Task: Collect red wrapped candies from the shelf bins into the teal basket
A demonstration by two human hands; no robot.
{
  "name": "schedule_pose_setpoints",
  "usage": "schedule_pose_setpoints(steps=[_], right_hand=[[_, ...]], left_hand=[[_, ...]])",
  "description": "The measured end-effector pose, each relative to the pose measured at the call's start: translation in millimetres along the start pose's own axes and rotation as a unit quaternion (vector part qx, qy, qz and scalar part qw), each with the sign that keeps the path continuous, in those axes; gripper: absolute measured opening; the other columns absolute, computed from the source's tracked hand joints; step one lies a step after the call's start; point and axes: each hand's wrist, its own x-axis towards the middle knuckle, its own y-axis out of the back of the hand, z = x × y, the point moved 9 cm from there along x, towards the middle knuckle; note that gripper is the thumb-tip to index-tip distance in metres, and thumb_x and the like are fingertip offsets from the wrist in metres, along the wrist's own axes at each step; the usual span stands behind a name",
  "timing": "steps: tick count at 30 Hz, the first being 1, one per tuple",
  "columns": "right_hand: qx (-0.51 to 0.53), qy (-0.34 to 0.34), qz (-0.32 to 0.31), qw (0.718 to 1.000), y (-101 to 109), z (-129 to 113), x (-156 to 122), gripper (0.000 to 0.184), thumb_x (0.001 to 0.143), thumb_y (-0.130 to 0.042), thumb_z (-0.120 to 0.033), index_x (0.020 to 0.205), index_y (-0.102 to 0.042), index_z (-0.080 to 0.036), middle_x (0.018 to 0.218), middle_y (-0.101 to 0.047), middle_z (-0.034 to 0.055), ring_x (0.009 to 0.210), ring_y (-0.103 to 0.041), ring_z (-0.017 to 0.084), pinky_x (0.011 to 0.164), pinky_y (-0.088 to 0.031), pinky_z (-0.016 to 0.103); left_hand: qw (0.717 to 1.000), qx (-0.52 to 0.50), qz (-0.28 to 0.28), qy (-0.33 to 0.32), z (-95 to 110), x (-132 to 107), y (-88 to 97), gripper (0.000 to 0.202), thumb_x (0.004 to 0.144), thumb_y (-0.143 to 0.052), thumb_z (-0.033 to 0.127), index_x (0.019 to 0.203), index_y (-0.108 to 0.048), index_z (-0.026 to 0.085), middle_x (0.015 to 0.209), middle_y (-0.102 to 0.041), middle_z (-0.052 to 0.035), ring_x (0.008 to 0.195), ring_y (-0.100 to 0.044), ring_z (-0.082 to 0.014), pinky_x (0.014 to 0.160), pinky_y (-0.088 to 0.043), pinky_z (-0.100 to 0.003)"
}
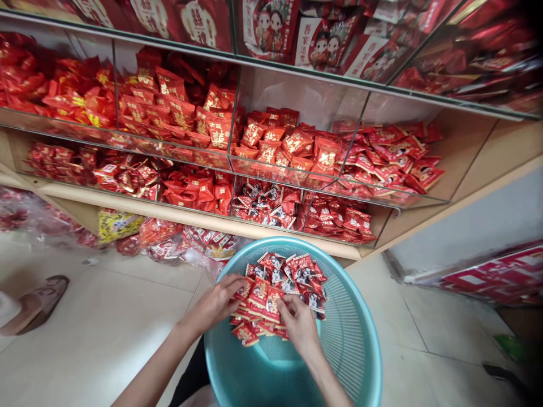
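A turquoise plastic basket [365, 316] with perforated walls stands in front of me. Inside it lie small red wrapped candy packets [305, 268], some with dark printed figures. My left hand [218, 299] reaches over the basket's left side, fingers closed on the left end of a row of red and gold candy packets [258, 294]. At the other end of that row, my right hand [299, 322] pinches a packet between thumb and fingers. More packets with pale edges [246, 333] lie beneath the row. The fingertips of my left hand are partly hidden.
Glass-fronted shelves [169, 152] full of red packets rise just beyond the basket. Bagged goods [161, 237] lie on the floor under the lowest wooden edge. Another person's foot in a shoe [44, 299] is at the left. A red printed panel [500, 274] leans at right.
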Motion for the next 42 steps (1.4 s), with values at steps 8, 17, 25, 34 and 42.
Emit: schedule_pose_setpoints(steps=[8,17,25,34,42], right_hand=[[0.003,0.002,0.005,1.0,1,0,-1,0.036,0.081,-0.048,-0.052,0.08,-0.06,-0.018,0.056,-0.061,0.001,0.046,-0.05,0.015,0.047,-0.033,0.024],[0.01,0.0,0.015,1.0,4,-3,-2,0.039,0.079,-0.049,-0.056,0.074,-0.059,-0.019,0.054,-0.06,0.001,0.046,-0.05,0.015,0.048,-0.034,0.025],[0.002,-0.003,0.004,1.0,2,0,-3,0.04,0.08,-0.047,-0.058,0.075,-0.059,-0.019,0.056,-0.06,0.0006,0.048,-0.051,0.015,0.048,-0.034,0.024],[-0.001,0.015,0.016,1.0,4,-4,-3,0.04,0.08,-0.049,-0.056,0.072,-0.06,-0.018,0.054,-0.059,0.0005,0.045,-0.048,0.013,0.047,-0.033,0.024],[0.002,0.001,0.006,1.0,3,-1,-3,0.04,0.08,-0.047,-0.057,0.072,-0.058,-0.02,0.056,-0.059,0.0004,0.047,-0.049,0.014,0.048,-0.032,0.023]], left_hand=[[0.996,0.084,0.015,-0.007,4,1,-1.0,0.051,0.085,-0.051,0.015,0.133,-0.037,0.025,0.124,-0.051,-0.0074,0.115,-0.047,-0.0206,0.101,-0.038,-0.039],[0.944,0.196,-0.126,0.234,14,-30,-24.3,0.023,0.09,-0.039,0.025,0.089,-0.061,0.018,0.088,-0.067,-0.0084,0.079,-0.065,-0.0235,0.066,-0.048,-0.032],[0.93,0.232,-0.178,0.222,14,-34,-67.7,0.037,0.084,-0.031,0.002,0.098,-0.064,0.014,0.093,-0.066,-0.0146,0.08,-0.066,-0.028,0.062,-0.05,-0.036],[0.935,0.239,-0.144,0.219,7,-30,-71.4,0.039,0.081,-0.032,-0.001,0.096,-0.065,0.014,0.094,-0.065,-0.0156,0.079,-0.066,-0.0265,0.06,-0.048,-0.033],[0.938,0.235,-0.175,0.185,18,-28,-61.7,0.034,0.084,-0.033,0.005,0.093,-0.064,0.014,0.103,-0.063,-0.0136,0.078,-0.066,-0.0268,0.059,-0.049,-0.034]])
